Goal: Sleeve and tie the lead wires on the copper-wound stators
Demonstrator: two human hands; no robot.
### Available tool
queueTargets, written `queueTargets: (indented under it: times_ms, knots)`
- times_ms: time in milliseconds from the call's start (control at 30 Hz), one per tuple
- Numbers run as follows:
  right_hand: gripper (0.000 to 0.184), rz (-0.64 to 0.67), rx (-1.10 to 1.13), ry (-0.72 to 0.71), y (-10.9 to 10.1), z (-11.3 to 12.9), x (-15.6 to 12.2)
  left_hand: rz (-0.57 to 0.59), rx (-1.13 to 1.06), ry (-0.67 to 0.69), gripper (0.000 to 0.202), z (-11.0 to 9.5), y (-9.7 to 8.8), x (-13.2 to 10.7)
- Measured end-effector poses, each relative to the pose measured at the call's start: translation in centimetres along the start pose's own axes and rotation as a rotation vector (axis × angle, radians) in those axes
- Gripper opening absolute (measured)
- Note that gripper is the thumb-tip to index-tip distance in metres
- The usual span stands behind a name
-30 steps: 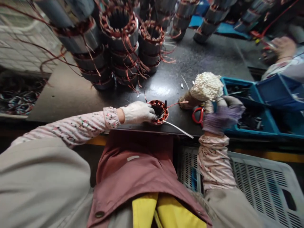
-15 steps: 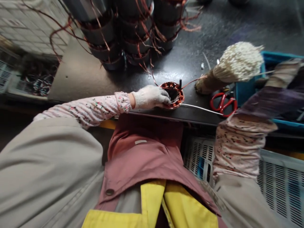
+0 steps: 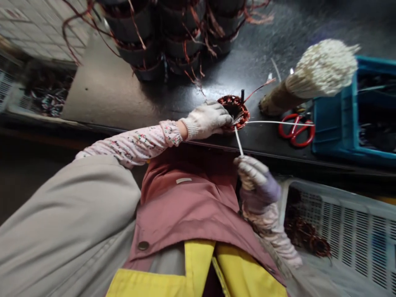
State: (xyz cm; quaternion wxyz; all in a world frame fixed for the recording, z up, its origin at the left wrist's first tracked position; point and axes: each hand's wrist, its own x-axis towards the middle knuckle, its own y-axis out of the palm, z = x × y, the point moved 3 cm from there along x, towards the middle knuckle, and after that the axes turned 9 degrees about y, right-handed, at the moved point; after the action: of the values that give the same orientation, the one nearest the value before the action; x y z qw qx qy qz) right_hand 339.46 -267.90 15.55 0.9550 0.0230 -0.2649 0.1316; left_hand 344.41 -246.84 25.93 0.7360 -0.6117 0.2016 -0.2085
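A ring-shaped stator with copper windings [image 3: 244, 119] rests near the front edge of the dark table. My left hand [image 3: 210, 119], in a white knit glove, grips its left side with the fingers reaching into the opening. From the stator's near rim a white cord [image 3: 239, 141] runs down to my right hand [image 3: 255, 179], which wears a purple and white glove and is closed on the cord's end. Another length of white cord stretches right from the stator, over the red-handled scissors [image 3: 297, 131]. A black peg stands up at the stator's far rim.
Stacked dark cylinders with copper leads [image 3: 179, 41] stand at the back. Right of the stator, a thick bundle of white cords [image 3: 328, 68] leans beside a blue bin [image 3: 335, 128]. A white crate [image 3: 343, 218] holding copper coils sits below the table's edge.
My right hand has come from the far right, by the blue bin, to just below the stator and now holds the cord. My left hand stays on the stator.
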Motion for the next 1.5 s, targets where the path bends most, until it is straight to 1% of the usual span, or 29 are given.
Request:
queueTargets:
  times_ms: [100, 167, 367, 433, 533, 633, 700, 767, 833, 900, 967, 1033, 1167, 1233, 1300, 1367, 1500]
  knots:
    - [0.036, 0.026, 0.05, -0.094, 1.5, 0.1, -1.8, 0.014, 0.007, -0.042, 0.035, -0.2, 0.1, 0.2]
    - [0.04, 0.045, 0.068, -0.1, 2.0, -0.3, -2.1, 0.015, 0.012, -0.07, 0.036, -0.2, 0.0, 0.3]
    - [0.032, 0.009, 0.112, -0.018, 2.5, -0.9, -2.1, -0.003, -0.009, -0.075, 0.037, 0.1, 0.0, 0.4]
    - [0.028, -0.02, 0.117, -0.002, 2.8, -1.1, -1.5, -0.01, -0.037, -0.077, 0.037, 0.1, 0.0, 0.4]
    - [0.018, -0.071, 0.112, -0.021, 4.1, -1.7, 0.7, -0.045, -0.101, -0.1, 0.039, 0.1, 0.0, 0.1]
    - [0.015, -0.112, 0.108, -0.013, 5.6, -2.7, 3.3, -0.132, -0.199, -0.201, 0.048, 0.0, 0.2, -0.5]
    - [0.018, -0.149, 0.162, 0.065, 6.2, -3.3, 4.2, -0.223, -0.268, -0.304, 0.052, 0.1, 0.5, -1.0]
    - [0.019, -0.206, 0.254, 0.165, 6.3, -3.5, 4.3, -0.281, -0.303, -0.34, 0.048, 0.0, 0.9, -1.3]
    - [0.015, -0.237, 0.283, 0.221, 5.9, -3.1, 4.0, -0.293, -0.295, -0.277, 0.034, -0.2, 1.2, -1.3]
    - [0.012, -0.216, 0.226, 0.209, 5.4, -2.1, 3.9, -0.302, -0.272, -0.169, 0.022, -0.3, 1.3, -1.1]
    - [0.014, -0.168, 0.148, 0.181, 4.9, -1.3, 4.5, -0.329, -0.253, -0.092, 0.021, -0.3, 1.3, -0.9]
    - [0.015, -0.13, 0.077, 0.188, 4.7, -1.0, 5.5, -0.353, -0.232, -0.052, 0.024, -0.3, 1.4, -0.8]
    - [0.021, -0.068, -0.035, 0.251, 5.0, -1.8, 7.4, -0.369, -0.183, -0.024, 0.029, -0.4, 1.3, -0.8]
    - [0.022, -0.041, -0.024, 0.232, 5.1, -1.9, 7.6, -0.356, -0.169, -0.03, 0.03, -0.6, 1.3, -0.8]
    - [0.018, -0.028, -0.01, 0.209, 5.0, -1.6, 7.5, -0.333, -0.168, -0.038, 0.03, -0.6, 1.3, -0.8]
    - [0.017, -0.03, -0.024, 0.229, 4.8, -1.5, 7.4, -0.331, -0.169, -0.032, 0.03, -0.6, 1.3, -0.8]
    - [0.033, -0.007, -0.096, 0.3, 5.2, -2.5, 7.8, -0.352, -0.165, -0.007, 0.028, -0.4, 1.4, -0.8]
